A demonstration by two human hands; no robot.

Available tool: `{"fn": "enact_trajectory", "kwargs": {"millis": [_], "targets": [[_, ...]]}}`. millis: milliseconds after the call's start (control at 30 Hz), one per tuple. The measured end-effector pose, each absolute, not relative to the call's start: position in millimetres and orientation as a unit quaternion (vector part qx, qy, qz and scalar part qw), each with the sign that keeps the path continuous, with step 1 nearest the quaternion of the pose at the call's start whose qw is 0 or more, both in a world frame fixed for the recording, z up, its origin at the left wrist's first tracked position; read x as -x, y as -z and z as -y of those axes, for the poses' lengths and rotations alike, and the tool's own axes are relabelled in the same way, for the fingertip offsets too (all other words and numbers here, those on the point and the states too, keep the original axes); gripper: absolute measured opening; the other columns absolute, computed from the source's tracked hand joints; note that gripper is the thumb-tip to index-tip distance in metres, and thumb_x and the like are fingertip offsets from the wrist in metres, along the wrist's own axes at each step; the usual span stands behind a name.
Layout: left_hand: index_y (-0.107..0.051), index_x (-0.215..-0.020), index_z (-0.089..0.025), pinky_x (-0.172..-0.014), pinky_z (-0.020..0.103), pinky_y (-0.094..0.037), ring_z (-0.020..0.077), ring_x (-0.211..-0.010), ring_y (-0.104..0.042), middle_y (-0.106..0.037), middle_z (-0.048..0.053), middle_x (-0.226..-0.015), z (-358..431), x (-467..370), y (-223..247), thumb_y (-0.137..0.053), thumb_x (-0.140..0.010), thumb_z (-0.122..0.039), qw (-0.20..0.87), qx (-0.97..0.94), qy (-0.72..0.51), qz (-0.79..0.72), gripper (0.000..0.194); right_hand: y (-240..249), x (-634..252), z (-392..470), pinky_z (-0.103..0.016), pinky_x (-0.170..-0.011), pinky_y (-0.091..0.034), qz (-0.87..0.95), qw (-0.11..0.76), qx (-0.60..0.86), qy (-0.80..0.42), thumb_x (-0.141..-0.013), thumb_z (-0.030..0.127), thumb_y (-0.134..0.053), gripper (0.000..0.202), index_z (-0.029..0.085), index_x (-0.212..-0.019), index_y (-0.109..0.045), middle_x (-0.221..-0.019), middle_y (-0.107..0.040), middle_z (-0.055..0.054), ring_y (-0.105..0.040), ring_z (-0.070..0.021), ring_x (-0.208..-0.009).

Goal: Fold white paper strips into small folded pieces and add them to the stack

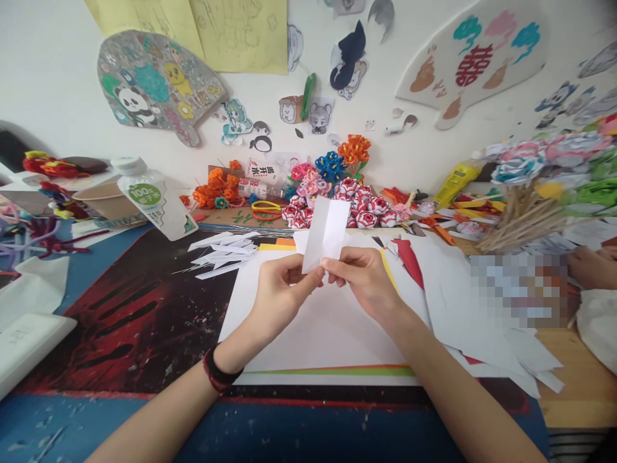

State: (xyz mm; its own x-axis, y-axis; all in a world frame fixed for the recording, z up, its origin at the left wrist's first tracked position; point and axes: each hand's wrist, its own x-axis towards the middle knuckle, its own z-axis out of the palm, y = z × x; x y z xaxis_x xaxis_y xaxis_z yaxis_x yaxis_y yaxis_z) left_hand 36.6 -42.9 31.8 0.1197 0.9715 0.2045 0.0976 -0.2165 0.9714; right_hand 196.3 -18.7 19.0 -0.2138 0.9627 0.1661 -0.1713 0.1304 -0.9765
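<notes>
A small white piece of paper [328,228] with a lengthwise crease stands upright between my hands, over the middle of the desk. My left hand [284,286] pinches its lower left edge, thumb in front and fingers behind. On the lower right, my right hand [361,276] grips the same paper between thumb and fingers. Below both hands lies a stack of large white sheets [322,328], with green and orange edges showing at its front. Folded white paper strips [224,251] are heaped left of the stack.
Paper flowers [357,206] and a tilted white bottle [157,199] stand along the back. More loose sheets [463,302] spread to the right, near another person's hand [592,267]. A white box-like object [33,344] sits at the left edge.
</notes>
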Motion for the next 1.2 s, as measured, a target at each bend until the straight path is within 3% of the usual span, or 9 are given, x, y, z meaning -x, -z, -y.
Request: {"fn": "enact_trajectory", "kwargs": {"millis": [667,967,1200], "targets": [[-0.065,-0.07,-0.011,-0.05,0.019,-0.041,0.0092,-0.054,-0.053,-0.065,0.004,-0.065,40,-35,-38,-0.064,-0.084,-0.035,0.434,-0.662,-0.446,-0.417,0.027,-17,-205,14,-0.024,-0.046,-0.033,0.563,0.499,0.35,-0.558,-0.073,0.03,-0.077,0.022,0.016,-0.058,-0.068,-0.051,-0.058,0.001,-0.052,-0.0102,-0.05],[-0.065,-0.069,-0.012,-0.047,0.019,-0.036,0.0079,-0.053,-0.048,-0.061,0.001,-0.062,38,-32,-38,-0.067,-0.081,-0.034,0.45,-0.636,-0.477,-0.407,0.026,-24,-207,14,-0.027,-0.057,-0.043,0.571,0.446,0.314,-0.613,-0.081,0.042,-0.069,0.031,0.016,-0.067,-0.071,-0.067,-0.066,-0.005,-0.058,-0.0139,-0.063],[-0.065,-0.069,-0.013,-0.048,0.02,-0.039,0.0091,-0.055,-0.051,-0.063,0.002,-0.064,37,-32,-32,-0.066,-0.082,-0.032,0.485,-0.615,-0.485,-0.389,0.023,-26,-205,18,-0.027,-0.054,-0.044,0.63,0.479,0.341,-0.507,-0.086,0.04,-0.063,0.034,0.015,-0.064,-0.07,-0.063,-0.066,-0.005,-0.055,-0.0129,-0.055]]}}
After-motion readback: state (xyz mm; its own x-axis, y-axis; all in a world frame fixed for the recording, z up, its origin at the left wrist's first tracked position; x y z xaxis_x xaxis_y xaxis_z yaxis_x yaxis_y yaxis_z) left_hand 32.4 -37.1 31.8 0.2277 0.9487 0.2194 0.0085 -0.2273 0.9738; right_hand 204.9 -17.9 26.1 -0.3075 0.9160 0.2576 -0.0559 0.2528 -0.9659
